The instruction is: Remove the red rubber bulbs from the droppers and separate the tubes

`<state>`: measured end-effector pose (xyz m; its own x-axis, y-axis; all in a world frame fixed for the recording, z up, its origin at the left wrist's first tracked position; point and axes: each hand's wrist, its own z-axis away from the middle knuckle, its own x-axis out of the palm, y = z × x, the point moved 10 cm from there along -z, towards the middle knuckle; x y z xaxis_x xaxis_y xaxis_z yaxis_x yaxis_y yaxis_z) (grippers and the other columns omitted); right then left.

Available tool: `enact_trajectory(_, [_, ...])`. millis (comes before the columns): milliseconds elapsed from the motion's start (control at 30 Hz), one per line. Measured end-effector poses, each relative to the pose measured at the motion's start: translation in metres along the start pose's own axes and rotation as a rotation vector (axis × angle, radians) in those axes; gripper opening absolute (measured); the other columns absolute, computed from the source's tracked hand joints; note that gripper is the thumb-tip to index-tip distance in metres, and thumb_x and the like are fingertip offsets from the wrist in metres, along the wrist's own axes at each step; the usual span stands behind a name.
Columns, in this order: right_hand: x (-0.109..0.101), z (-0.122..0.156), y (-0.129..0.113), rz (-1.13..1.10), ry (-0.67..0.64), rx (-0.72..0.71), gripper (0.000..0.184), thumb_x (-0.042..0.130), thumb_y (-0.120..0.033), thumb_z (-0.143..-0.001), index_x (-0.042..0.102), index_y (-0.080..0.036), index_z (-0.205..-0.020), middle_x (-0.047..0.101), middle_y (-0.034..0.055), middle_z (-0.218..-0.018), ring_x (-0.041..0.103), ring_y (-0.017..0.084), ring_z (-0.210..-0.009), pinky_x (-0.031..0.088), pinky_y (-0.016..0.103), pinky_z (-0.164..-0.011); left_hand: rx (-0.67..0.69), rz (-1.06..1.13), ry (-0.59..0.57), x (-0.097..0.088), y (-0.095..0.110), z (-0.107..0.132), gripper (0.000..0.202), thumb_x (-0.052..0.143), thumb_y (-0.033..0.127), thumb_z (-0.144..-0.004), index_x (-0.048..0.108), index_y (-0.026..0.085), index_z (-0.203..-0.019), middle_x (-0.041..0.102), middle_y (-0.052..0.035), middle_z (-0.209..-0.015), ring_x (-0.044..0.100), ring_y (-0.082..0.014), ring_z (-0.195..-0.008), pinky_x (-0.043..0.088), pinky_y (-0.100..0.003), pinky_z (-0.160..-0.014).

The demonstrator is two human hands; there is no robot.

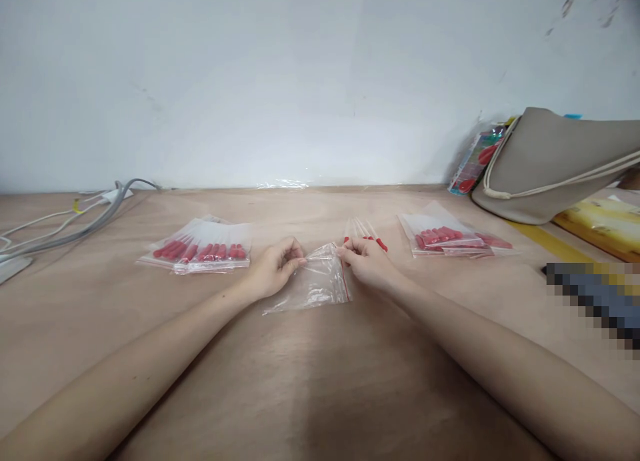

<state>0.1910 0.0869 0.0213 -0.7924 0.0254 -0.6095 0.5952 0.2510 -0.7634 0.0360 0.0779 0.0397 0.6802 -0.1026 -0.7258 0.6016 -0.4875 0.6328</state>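
A clear zip-lock bag point(315, 284) with a red line along its right edge is stretched between my two hands, low over the table. My left hand point(280, 267) pinches its upper left part. At the red-lined top corner, my right hand point(367, 261) grips the bag between thumb and fingers. No contents show inside it. Just behind my right hand lie several thin clear sticks with red ends point(381, 243), partly hidden by the fingers. To the left rests a pile of bags holding red-ended pieces point(213, 251); a similar pile point(440, 235) lies to the right.
Grey and white cables point(100, 211) run along the left side of the table point(225, 394). At the right stand a beige bag point(555, 161) and a bottle point(477, 157), with a yellow packet point(605, 224) beside them. A blurred-out dark object point(595, 304) lies nearer me.
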Motion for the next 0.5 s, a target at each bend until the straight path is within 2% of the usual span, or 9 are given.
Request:
enact_trajectory(67, [-0.005,-0.001,-0.001,0.015,0.001,-0.037,0.027,0.040,-0.035,-0.083,0.061,-0.020,-0.076,0.063,0.0004,-0.072,0.057,0.015,-0.072,0.041,0.028,-0.070,0.009,0.014,-0.024,0.001,0.000,0.000,0.014,0.049,0.029,-0.080,0.048,0.017,-0.074,0.053,0.0008,-0.070,0.049,-0.0136,-0.068,0.039,-0.026,-0.064])
enact_trajectory(133, [-0.010,-0.002,-0.006,0.042,0.000,-0.107,0.024,0.042,-0.030,-0.083,0.061,-0.021,-0.096,0.066,0.0015,-0.084,0.057,0.015,-0.078,0.042,0.030,-0.073,0.014,0.024,-0.054,0.002,0.001,0.001,0.014,0.049,0.029,-0.080,0.048,0.017,-0.074,0.052,0.0012,-0.070,0.049,-0.0132,-0.067,0.039,-0.025,-0.064])
enact_trajectory(200, [-0.009,-0.002,-0.014,0.043,-0.050,-0.210,0.032,0.046,-0.025,-0.081,0.056,-0.023,-0.112,0.066,0.0022,-0.098,0.057,0.015,-0.085,0.042,0.031,-0.077,0.015,0.035,-0.066,0.003,0.002,0.002,0.014,0.050,0.029,-0.080,0.049,0.017,-0.074,0.053,0.0013,-0.070,0.049,-0.0130,-0.068,0.039,-0.025,-0.064])
enact_trajectory(233, [-0.005,-0.001,-0.017,0.034,-0.092,-0.261,0.034,0.048,-0.024,-0.081,0.055,-0.023,-0.114,0.065,0.0022,-0.102,0.057,0.016,-0.088,0.042,0.032,-0.079,0.019,0.040,-0.069,0.004,0.002,0.002,0.014,0.050,0.029,-0.081,0.049,0.017,-0.074,0.053,0.0013,-0.071,0.049,-0.0129,-0.068,0.039,-0.025,-0.065])
enact_trajectory(333, [0.000,-0.001,-0.022,-0.006,-0.153,-0.326,0.022,0.053,-0.026,-0.079,0.065,-0.021,-0.096,0.068,0.0024,-0.093,0.058,0.016,-0.086,0.043,0.031,-0.079,0.034,0.059,-0.083,0.007,0.003,0.003,0.013,0.050,0.028,-0.081,0.050,0.017,-0.075,0.054,0.0015,-0.072,0.050,-0.0125,-0.070,0.039,-0.025,-0.067])
enact_trajectory(400, [-0.005,-0.003,-0.019,-0.027,-0.110,-0.304,0.016,0.055,-0.028,-0.077,0.067,-0.019,-0.082,0.068,0.0024,-0.081,0.059,0.015,-0.079,0.043,0.029,-0.074,0.021,0.077,-0.095,0.008,-0.001,0.003,0.013,0.051,0.029,-0.081,0.050,0.017,-0.076,0.053,0.0018,-0.071,0.049,-0.0122,-0.068,0.039,-0.025,-0.065])
enact_trajectory(500, [-0.016,-0.005,-0.012,-0.056,-0.029,-0.243,0.016,0.054,-0.028,-0.077,0.064,-0.016,-0.075,0.065,0.0016,-0.073,0.057,0.013,-0.068,0.043,0.026,-0.065,-0.018,0.084,-0.070,0.004,-0.010,0.002,0.015,0.053,0.031,-0.080,0.050,0.017,-0.077,0.052,0.0017,-0.069,0.047,-0.0117,-0.065,0.039,-0.024,-0.061])
